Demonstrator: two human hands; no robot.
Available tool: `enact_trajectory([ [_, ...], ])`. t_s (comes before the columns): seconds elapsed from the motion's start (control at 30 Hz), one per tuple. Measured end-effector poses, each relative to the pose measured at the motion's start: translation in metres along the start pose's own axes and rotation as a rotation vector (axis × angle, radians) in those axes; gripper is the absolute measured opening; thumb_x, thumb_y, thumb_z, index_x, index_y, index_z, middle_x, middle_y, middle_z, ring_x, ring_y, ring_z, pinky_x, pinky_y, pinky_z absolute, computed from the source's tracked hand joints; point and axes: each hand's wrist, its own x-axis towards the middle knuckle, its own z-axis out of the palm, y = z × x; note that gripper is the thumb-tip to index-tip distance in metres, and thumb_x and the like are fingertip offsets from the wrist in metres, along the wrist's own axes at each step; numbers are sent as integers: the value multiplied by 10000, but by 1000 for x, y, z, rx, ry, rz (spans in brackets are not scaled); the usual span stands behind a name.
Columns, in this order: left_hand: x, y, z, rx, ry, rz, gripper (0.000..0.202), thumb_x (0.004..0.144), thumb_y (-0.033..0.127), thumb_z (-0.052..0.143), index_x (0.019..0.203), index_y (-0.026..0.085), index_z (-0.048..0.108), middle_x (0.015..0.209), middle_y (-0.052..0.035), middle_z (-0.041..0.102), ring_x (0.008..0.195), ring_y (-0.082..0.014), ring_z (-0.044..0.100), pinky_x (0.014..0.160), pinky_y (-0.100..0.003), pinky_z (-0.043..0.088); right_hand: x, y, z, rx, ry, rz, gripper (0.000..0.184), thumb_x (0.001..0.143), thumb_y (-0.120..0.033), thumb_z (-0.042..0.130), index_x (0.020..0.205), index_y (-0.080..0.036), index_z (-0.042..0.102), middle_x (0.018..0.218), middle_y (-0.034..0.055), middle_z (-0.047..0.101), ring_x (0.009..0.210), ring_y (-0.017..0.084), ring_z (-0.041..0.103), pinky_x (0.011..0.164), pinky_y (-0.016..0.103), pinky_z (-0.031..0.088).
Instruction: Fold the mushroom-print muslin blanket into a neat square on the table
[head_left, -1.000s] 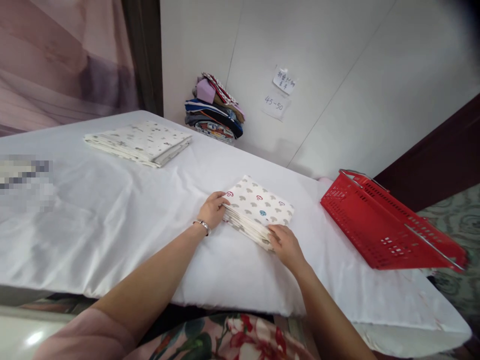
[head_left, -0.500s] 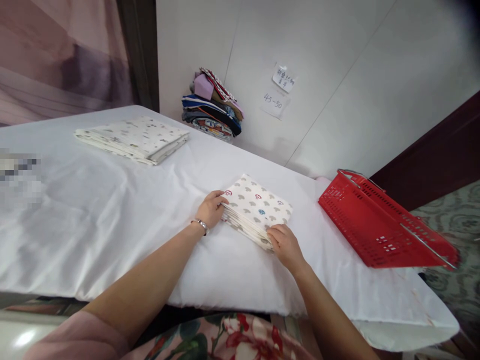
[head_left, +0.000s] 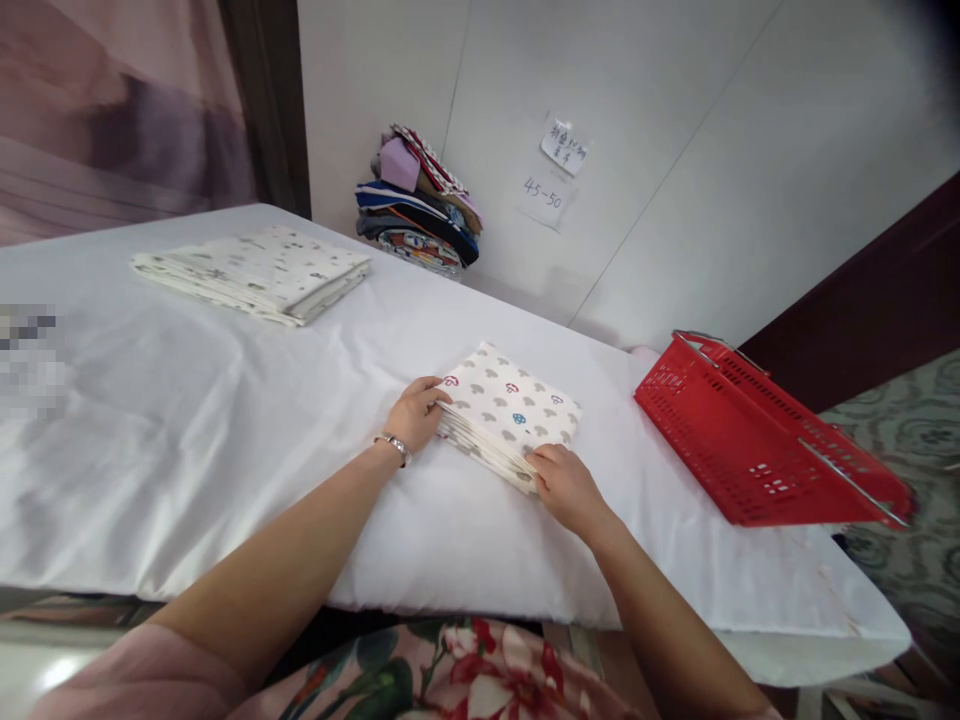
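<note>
The cloth [head_left: 499, 395] looks soft and light, so pinch its near edge, as left hand [head_left: 415, 415] and right hand [head_left: 568, 487] do.

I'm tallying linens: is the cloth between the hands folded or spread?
Folded: the cloth shows several stacked layers along its near edge.

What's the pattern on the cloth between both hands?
Folded cloth: mushroom-like motifs, mostly grey, on white; head view.

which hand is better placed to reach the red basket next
Likely the right hand: though it and the left hand both hold the folded printed cloth, it is nearer the red shopping basket.
</note>
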Motion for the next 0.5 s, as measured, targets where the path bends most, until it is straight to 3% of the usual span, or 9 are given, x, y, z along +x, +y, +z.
enact_trajectory([
  [0.27, 0, 1, -1, -8, -13, -6, 290, 691, 125, 400, 788, 215, 658, 1163, -10, 524, 949, -157, 564, 893, -284, 458, 0, 3, 6, -40, 26, 8, 350, 808, -93, 428, 1120, -207, 538, 985, 67, 572, 879, 189, 483, 759, 282, 379],
  [0.4, 0, 2, -1, -1, -16, -18, 283, 690, 130, 406, 785, 217, 658, 1165, -8, 526, 946, -163, 564, 884, -290, 464, 0, 1, 7, -71, 46, -6, 426, 752, -44, 429, 1131, -209, 536, 983, 74, 588, 885, 207, 494, 752, 303, 392],
  [0.5, 0, 2, -1, -3, -12, -12, 282, 694, 130, 405, 783, 220, 656, 1156, -6, 531, 942, -158, 566, 888, -282, 461, 0, 3, 12, -40, 109, 0, 376, 790, -87, 422, 1125, -205, 544, 986, 76, 601, 904, 211, 508, 778, 322, 399],
])
